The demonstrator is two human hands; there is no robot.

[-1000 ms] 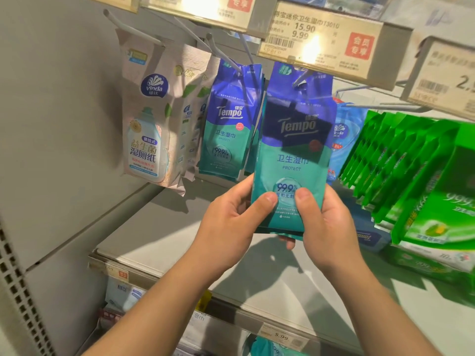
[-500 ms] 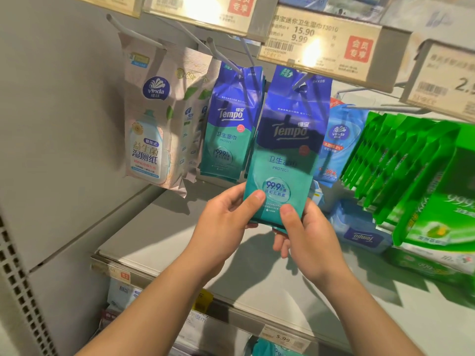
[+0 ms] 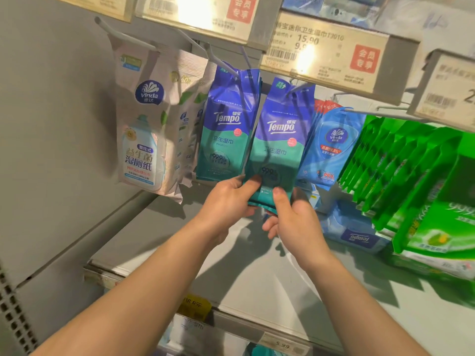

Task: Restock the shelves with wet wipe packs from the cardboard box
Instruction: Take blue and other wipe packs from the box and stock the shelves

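Note:
A blue and teal Tempo wet wipe pack [image 3: 279,140] hangs from a metal peg hook [image 3: 299,86] under the price rail. My left hand [image 3: 228,201] pinches its bottom left corner, thumb on the front. My right hand [image 3: 293,217] pinches the bottom right corner in the same way. Another batch of Tempo packs [image 3: 226,129] hangs on the hook just to the left. The cardboard box is out of view.
White Vinda packs [image 3: 140,140] hang far left, blue Vinda packs [image 3: 331,150] to the right, then several green packs [image 3: 411,181]. A flat blue Tempo pack [image 3: 357,235] lies on the grey shelf [image 3: 159,242]. Price tags [image 3: 326,52] jut out overhead.
Both hands pushed the Tempo pack away from me and further back along its hook; it now hangs closer to the other packs, and my view moved nearer.

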